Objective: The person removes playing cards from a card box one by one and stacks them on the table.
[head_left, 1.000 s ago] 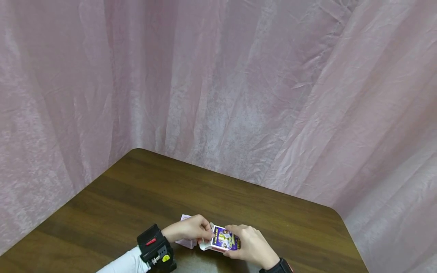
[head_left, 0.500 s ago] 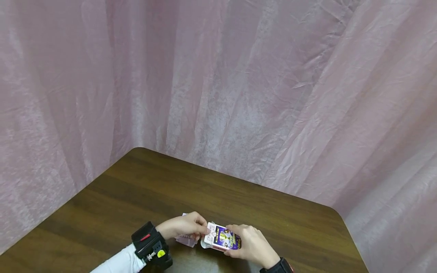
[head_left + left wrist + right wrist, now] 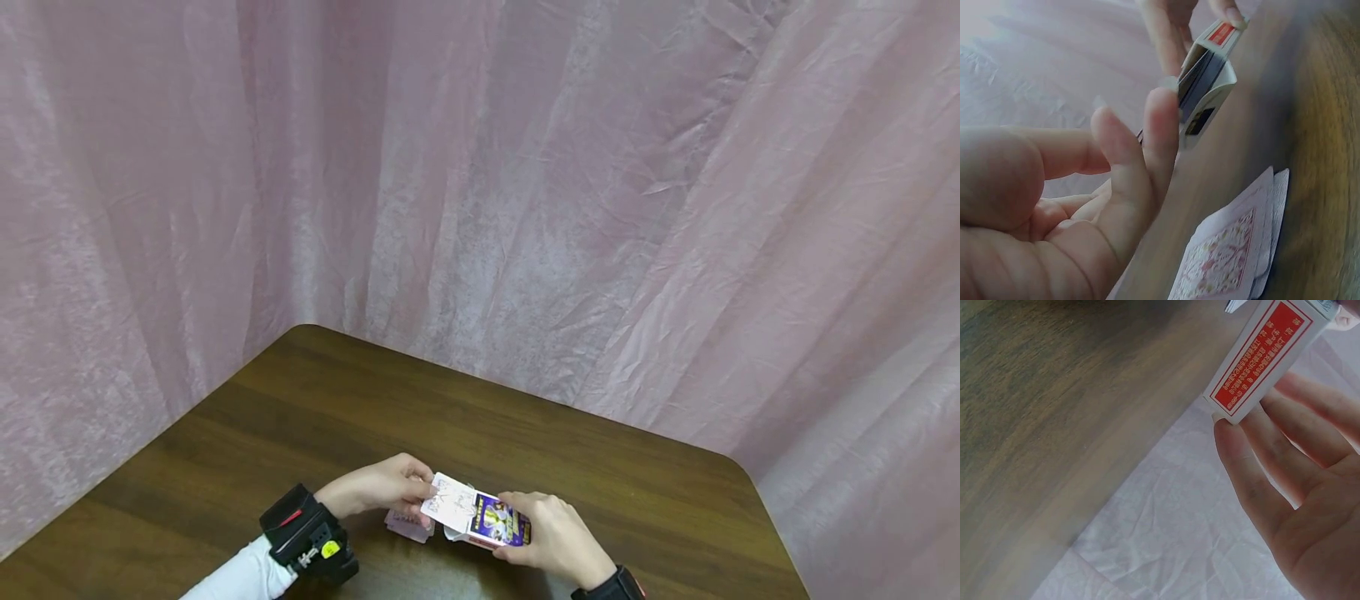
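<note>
At table, left hand grip pinching card jutting from box, right hand grip clasping box

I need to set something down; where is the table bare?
Bare: the table between the card box and the pink curtain, and between the right hand and the right edge. Crowded: around the box, the left hand, its card and the card pile.

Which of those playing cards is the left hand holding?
The pale rectangular paper card, pinched by the left hand beside the purple cardboard box; the loose pink-patterned cards lie on the brown wooden table.
</note>
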Available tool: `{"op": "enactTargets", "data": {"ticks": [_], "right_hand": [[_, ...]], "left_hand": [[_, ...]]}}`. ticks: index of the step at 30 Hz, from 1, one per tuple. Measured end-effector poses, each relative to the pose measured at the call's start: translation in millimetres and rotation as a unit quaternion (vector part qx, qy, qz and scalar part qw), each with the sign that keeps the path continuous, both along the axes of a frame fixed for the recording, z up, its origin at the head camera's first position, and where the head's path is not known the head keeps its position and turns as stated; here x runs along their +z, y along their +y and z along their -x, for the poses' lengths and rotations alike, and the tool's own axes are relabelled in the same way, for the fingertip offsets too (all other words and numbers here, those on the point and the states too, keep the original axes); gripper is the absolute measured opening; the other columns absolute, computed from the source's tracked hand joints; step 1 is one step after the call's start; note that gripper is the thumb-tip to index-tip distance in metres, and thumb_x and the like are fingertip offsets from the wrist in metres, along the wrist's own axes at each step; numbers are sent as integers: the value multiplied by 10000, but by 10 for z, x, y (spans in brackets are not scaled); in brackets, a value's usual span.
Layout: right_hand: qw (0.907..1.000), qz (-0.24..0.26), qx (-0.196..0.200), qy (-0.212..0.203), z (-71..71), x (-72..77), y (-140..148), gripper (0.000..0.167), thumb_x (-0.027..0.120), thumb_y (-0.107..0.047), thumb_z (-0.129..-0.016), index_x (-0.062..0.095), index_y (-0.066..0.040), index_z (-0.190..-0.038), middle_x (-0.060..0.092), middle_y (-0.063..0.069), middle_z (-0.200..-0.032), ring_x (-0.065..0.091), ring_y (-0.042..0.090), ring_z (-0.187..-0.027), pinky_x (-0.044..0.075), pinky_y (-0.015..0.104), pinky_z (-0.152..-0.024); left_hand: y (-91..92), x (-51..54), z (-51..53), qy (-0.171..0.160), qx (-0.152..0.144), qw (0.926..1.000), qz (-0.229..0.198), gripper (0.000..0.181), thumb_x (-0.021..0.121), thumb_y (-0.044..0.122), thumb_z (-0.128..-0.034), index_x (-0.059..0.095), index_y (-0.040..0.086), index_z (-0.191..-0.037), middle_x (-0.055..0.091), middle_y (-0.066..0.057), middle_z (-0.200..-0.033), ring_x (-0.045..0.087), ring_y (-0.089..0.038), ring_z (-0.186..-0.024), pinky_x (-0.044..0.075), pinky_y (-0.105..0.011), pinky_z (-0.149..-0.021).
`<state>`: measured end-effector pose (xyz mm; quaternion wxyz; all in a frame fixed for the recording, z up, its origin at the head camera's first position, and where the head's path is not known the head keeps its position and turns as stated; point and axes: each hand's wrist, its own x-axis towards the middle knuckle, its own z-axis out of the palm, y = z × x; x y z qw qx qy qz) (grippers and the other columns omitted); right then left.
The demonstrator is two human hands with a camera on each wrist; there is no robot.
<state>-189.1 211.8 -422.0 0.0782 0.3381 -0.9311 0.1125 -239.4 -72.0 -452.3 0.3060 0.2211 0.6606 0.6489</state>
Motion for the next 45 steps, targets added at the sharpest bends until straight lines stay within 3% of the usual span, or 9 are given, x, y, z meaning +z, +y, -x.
{"op": "enactTargets", "data": {"ticks": [16,20,31,39,45], "right_hand": [[10000,47,-54,-45,-5,-46,50,564,815,-436,-699,666,-140,-1156,722,-26,-1031,624,65,-820,483,221,-647],[10000,66,-36,-26,-7,-59,63,561,816,-431,-698,667,-137,-1152,723,-25,-1027,622,64,-813,482,218,-652],[9999,25,-86,-96,-10,-92,73,568,815,-441,-699,666,-136,-1155,722,-22,-1036,625,65,-821,488,229,-642],[9999,45,-91,-136,-12,-106,73,567,817,-435,-700,666,-129,-1153,723,-13,-1046,629,66,-830,492,230,-651],[9996,60,-83,-247,-8,-118,70,568,816,-436,-701,666,-131,-1156,722,-21,-1026,608,37,-814,476,214,-628]], "left_hand": [[-296,37,171,-101,399,9992,18,295,531,31,-899,575,-178,-1102,562,31,-744,515,-30,-647,431,-129,-589],[-356,9,249,-54,573,9983,39,308,536,30,-916,576,-197,-1121,563,46,-722,507,-26,-642,427,-127,-584],[-446,-141,412,-15,1079,9926,562,269,651,136,-903,655,-96,-1038,568,39,-722,488,-40,-620,396,-130,-535],[-406,-206,503,128,1385,9847,1054,242,709,152,-867,694,-53,-996,584,39,-687,476,-13,-546,384,-110,-486],[-349,-245,527,375,1766,9728,1452,196,740,130,-837,718,-33,-945,563,40,-631,466,-23,-504,357,-123,-454]]}}
